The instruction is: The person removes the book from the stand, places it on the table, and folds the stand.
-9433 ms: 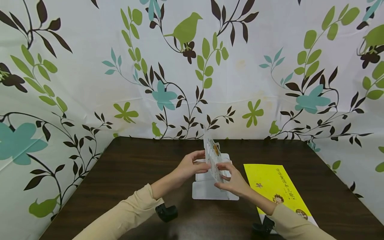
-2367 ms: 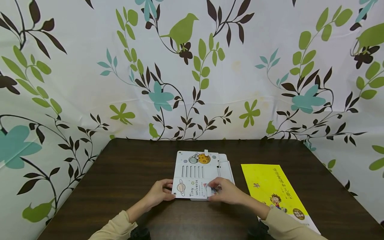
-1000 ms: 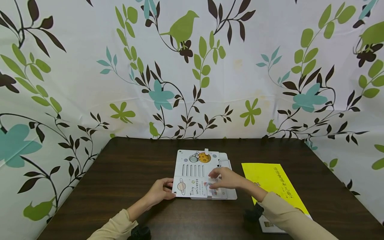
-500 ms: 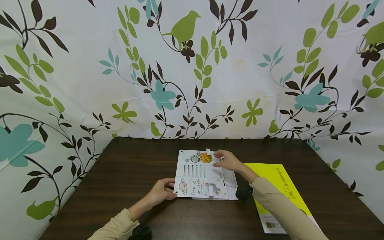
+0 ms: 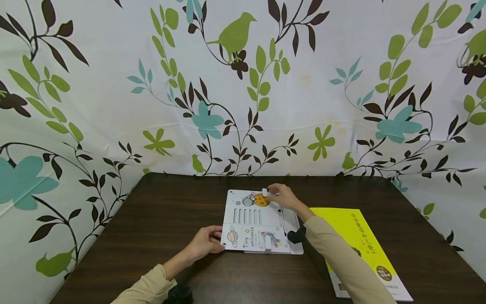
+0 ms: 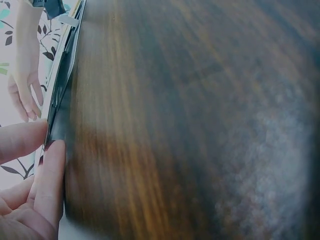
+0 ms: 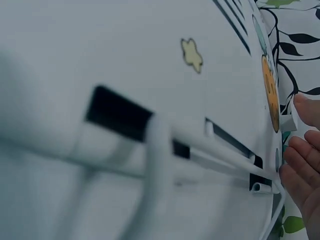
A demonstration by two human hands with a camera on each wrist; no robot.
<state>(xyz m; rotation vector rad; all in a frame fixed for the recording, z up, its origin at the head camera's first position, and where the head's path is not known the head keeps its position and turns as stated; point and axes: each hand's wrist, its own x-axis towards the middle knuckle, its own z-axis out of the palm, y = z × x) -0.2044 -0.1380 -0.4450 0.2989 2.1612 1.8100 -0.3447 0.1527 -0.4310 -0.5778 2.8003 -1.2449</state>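
Note:
A white book stand (image 5: 247, 217), printed with planets, a rocket and "Tiny universe", lies nearly flat on the brown table. My left hand (image 5: 206, 240) pinches its near left corner. In the left wrist view, left fingers (image 6: 52, 175) lie on both sides of the panel's thin edge. At the far edge stands a small white page clip (image 5: 264, 192), beside the orange planet. My right hand (image 5: 282, 196) has its thumb and fingertips about this clip; in the right wrist view the clip (image 7: 288, 122) shows between them. Another white clip (image 5: 268, 242) sits on the near edge.
A yellow book (image 5: 360, 236) lies to the right, partly under the right forearm. A white base plate (image 5: 296, 247) shows beyond the stand's right side. Behind the table (image 5: 182, 198) hangs a leaf-and-bird patterned cloth (image 5: 303, 97).
The stand was earlier held upright and now lies flat. My right hand has left the near clip and moved to the far one. My left hand has stayed at the corner over the last second.

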